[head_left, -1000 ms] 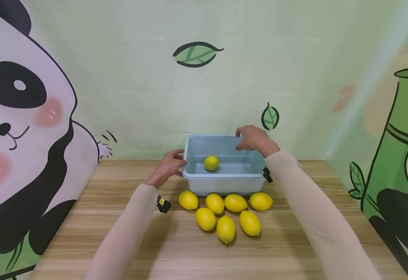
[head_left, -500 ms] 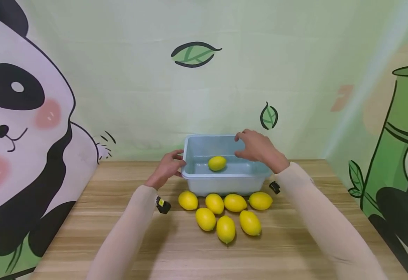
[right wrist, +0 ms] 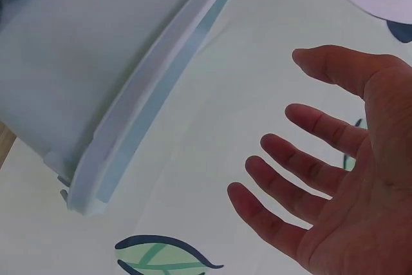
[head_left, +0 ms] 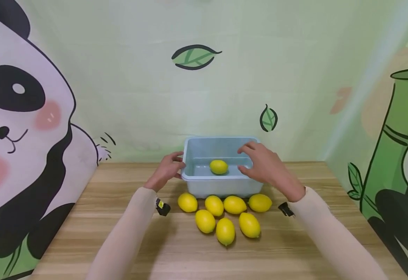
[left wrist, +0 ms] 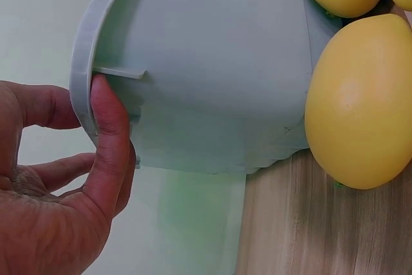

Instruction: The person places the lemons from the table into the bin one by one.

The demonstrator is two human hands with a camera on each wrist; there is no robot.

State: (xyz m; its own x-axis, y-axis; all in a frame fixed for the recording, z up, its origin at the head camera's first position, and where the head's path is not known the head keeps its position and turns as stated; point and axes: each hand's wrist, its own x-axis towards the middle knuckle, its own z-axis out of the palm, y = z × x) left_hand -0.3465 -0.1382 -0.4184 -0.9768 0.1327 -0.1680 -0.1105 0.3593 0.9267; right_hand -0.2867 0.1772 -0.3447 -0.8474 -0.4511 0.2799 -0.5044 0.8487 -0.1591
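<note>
Your right grip has come back toward you vs 1 sec ago, hanging by the right end of the tub, wide w/ nothing in it, while the lone lemon inside's shifted a bit right. So that one's prob let go imo; other 7 lemons haven't budged on the bench, and your left grip is pinching the tub same as b4.

The pale-blue rectangular plastic tub contrasts with yellow oval lemons (some green-tipped) and a brown-streaked wooden tabletop.
</note>
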